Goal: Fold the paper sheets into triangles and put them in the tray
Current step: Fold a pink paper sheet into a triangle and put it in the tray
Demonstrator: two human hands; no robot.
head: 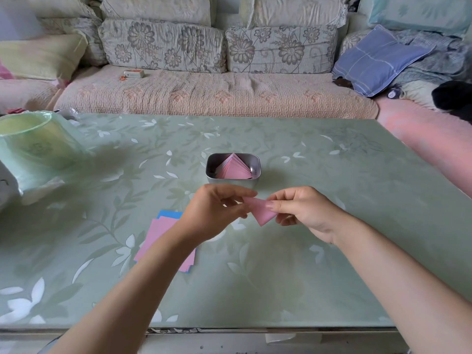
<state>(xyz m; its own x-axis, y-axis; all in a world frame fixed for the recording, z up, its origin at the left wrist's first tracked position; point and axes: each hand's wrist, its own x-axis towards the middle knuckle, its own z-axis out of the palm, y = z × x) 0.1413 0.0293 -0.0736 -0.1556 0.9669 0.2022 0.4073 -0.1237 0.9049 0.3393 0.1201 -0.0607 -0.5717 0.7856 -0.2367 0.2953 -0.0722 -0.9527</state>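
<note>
My left hand (215, 213) and right hand (306, 210) meet mid-air, forearms angled in, both pinching the paper (263, 213) between fingertips.

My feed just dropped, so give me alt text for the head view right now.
The person's left grip and right grip pinch a folded pink paper triangle above a green floral table, just in front of a metal tray already holding pink triangles. A stack of flat pink and blue sheets lies partly under the left forearm.
</note>
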